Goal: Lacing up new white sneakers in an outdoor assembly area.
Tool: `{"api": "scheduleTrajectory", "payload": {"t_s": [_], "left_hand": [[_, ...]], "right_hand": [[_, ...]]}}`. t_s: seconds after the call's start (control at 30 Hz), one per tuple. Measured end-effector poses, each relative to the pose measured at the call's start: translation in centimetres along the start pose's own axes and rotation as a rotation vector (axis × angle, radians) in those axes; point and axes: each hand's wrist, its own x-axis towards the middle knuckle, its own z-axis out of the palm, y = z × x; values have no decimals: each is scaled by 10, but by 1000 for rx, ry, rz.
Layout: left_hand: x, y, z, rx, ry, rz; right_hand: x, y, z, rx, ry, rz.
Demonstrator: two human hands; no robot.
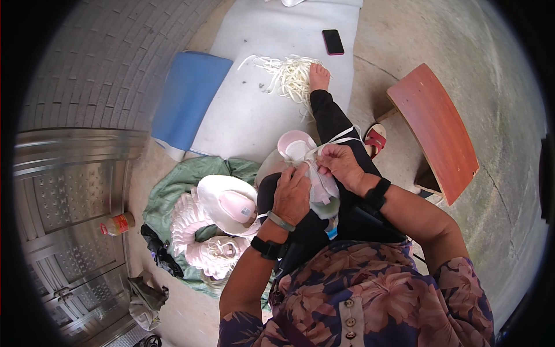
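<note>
A white and pale pink shoe upper (324, 189) rests on my lap between my thighs, its rounded pink-lined end (295, 141) pointing away from me. My left hand (291, 195) is closed on its left side, the fingertips at the middle of the upper. At the right side, my right hand (342, 166) pinches a white lace close to the upper. Part of a white lace (345, 134) loops out over my right leg. Both hands' fingertips nearly meet, and they partly hide the lace holes.
Beside my left knee, several pink-white uppers (188, 225) lie curved together on green cloth (165, 188). Loose white laces (292, 78) are heaped on a pale mat (277, 29) near my bare foot, with a phone (333, 42) beyond. A wooden stool (436, 133) stands at right.
</note>
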Motion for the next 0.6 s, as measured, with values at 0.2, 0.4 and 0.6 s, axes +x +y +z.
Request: {"api": "scheduleTrajectory", "payload": {"t_s": [0.2,0.4,0.6], "left_hand": [[-6,-4,5,-4,126,13],[-16,-9,-16,-1091,696,-789],[-15,-2,-12,-1381,693,-1031]], "right_hand": [[6,13,9,-536,102,-433],[9,16,6,-779,164,-477],[-5,13,5,-849,129,-468]]}}
